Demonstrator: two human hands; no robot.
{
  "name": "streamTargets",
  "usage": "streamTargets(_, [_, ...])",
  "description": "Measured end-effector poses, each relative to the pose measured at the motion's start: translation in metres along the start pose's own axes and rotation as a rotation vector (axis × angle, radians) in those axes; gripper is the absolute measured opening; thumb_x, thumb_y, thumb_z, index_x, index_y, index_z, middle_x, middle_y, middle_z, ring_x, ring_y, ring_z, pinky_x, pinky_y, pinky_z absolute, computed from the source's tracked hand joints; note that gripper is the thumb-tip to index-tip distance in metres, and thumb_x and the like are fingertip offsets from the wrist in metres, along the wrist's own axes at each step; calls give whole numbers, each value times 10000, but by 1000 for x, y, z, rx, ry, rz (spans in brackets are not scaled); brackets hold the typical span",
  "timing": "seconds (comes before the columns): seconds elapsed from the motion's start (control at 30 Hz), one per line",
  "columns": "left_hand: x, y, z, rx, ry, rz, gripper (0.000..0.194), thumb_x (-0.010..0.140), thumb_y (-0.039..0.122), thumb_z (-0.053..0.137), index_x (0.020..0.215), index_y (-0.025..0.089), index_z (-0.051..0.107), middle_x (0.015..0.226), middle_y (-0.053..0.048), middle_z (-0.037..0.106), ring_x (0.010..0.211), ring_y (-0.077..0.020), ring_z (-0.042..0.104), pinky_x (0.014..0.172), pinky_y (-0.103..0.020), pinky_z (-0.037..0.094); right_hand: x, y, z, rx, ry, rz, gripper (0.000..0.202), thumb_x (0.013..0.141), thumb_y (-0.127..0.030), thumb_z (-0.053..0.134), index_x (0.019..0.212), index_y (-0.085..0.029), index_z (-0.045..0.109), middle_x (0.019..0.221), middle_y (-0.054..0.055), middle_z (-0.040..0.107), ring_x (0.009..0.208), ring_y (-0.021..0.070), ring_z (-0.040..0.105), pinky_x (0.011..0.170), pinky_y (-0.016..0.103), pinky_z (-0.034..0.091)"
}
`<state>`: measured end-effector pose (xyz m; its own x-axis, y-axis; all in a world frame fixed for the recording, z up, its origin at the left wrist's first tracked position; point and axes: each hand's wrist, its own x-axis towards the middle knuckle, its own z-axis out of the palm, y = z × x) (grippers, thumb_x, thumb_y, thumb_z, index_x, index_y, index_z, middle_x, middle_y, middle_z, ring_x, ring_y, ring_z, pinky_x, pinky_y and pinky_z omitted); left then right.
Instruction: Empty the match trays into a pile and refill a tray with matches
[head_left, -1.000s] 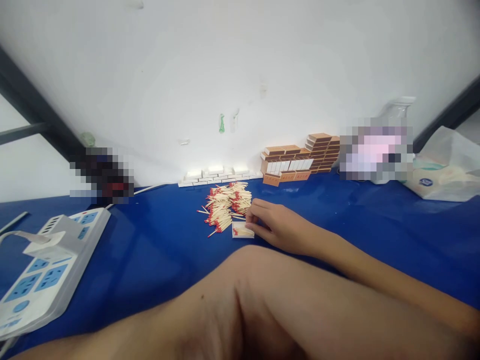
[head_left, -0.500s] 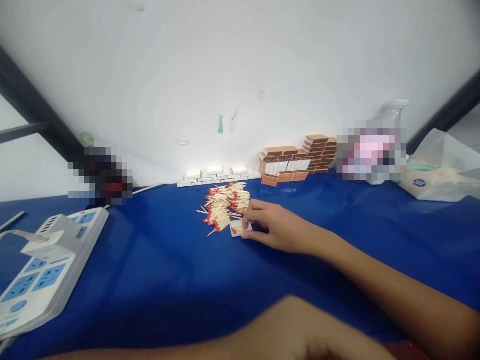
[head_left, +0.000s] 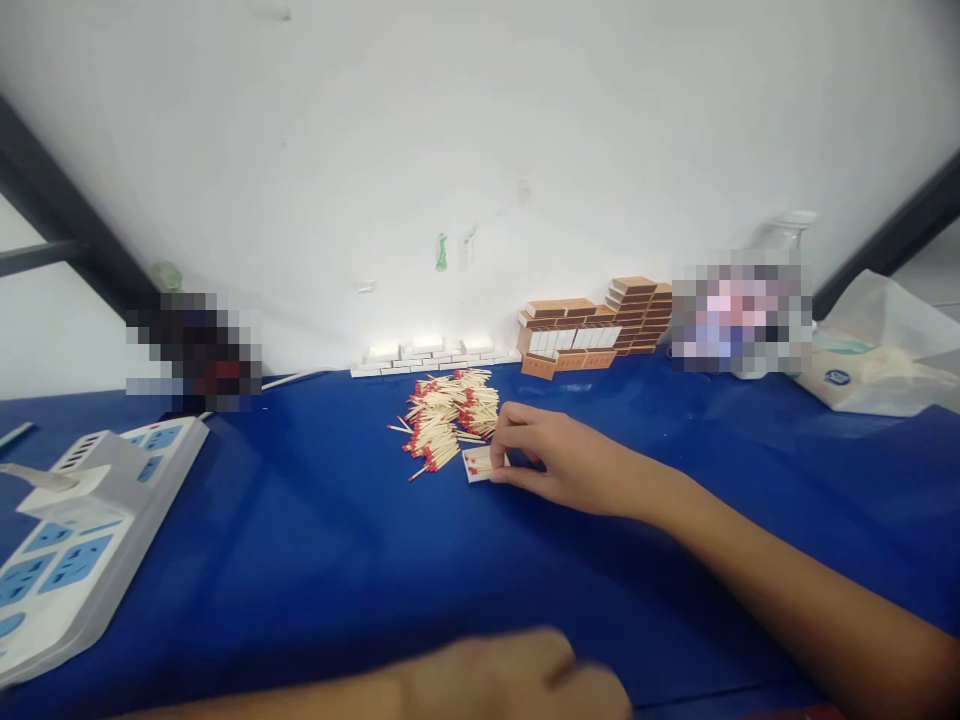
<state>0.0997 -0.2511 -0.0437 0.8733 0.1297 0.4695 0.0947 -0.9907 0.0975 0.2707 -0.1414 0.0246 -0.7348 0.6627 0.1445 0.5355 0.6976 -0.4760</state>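
My right hand [head_left: 551, 455] is closed at the right end of a small white matchbox tray [head_left: 471, 472], thumb in front and fingers bent over it. Inside the tray lie a few red-headed matches, heads toward the left; the fingers hide its right part. Just behind and left of it spreads a loose pile of matches [head_left: 439, 425], some sticking out singly. My left hand [head_left: 540, 675] is low at the bottom edge of the view, away from the tray. It is blurred, and its fingertips are out of sight.
Against the wall stand stacked white matchbox trays [head_left: 431, 355] and brown matchbox sleeves [head_left: 630, 320]. A power strip [head_left: 127, 540] with a plug lies on the left. A tissue pack [head_left: 862, 375] sits at the far right on the blue tabletop [head_left: 300, 560].
My left hand has shifted left and down at the bottom edge. The right hand stays at the tray, its fingers slightly to the right, and more match heads show inside. The view has tilted slightly.
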Motion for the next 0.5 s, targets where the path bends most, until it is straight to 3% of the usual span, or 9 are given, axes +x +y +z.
streamTargets(0.07, [3, -23, -29, 254, 213, -31, 100, 941, 262, 637, 962, 196, 709, 626, 19, 609, 541, -140, 518, 477, -301, 425, 1, 3, -2, 24, 12, -23, 101, 966, -280, 681, 919, -191, 686, 956, 32, 589, 791, 136, 550, 690, 264, 411])
streamTargets(0.13, [2, -49, -53, 413, 288, -239, 138, 947, 279, 612, 940, 167, 692, 728, -35, 656, 671, -185, 593, 604, -340, 501, 3, 9, -4, 25, 79, -37, 137, 976, -289, 660, 889, -185, 679, 917, 30, 592, 781, 137, 548, 691, 267, 412])
streamTargets(0.2, [-4, -72, -68, 457, 199, -501, 293, 939, 417, 627, 1051, 154, 691, 879, -77, 690, 838, -245, 639, 686, -381, 530, 5, 19, -6, -26, 183, -6, 155, 994, -271, 621, 878, -181, 671, 888, 32, 600, 777, 142, 550, 695, 276, 410])
streamTargets(0.3, [-15, -89, -77, 390, 54, -673, 532, 883, 623, 652, 1145, 161, 684, 1063, -109, 684, 974, -289, 647, 821, -440, 552, 6, 33, -9, -140, 266, 73, 119, 987, -265, 624, 915, -186, 677, 882, 38, 613, 792, 159, 564, 707, 291, 411])
streamTargets(0.4, [-20, -91, -79, 338, -51, -700, 590, 836, 650, 689, 1176, 167, 679, 1135, -117, 661, 1044, -313, 632, 892, -470, 544, 6, 42, -6, -155, 240, 95, 69, 960, -266, 662, 959, -198, 675, 916, 38, 616, 828, 168, 580, 730, 296, 427])
streamTargets(0.5, [-22, -92, -80, 319, -95, -656, 514, 845, 584, 701, 1158, 176, 677, 1112, -107, 656, 1044, -306, 621, 918, -472, 529, 7, 46, 2, -131, 206, 101, 116, 937, -278, 698, 1014, -202, 657, 977, 43, 608, 859, 174, 585, 742, 297, 442])
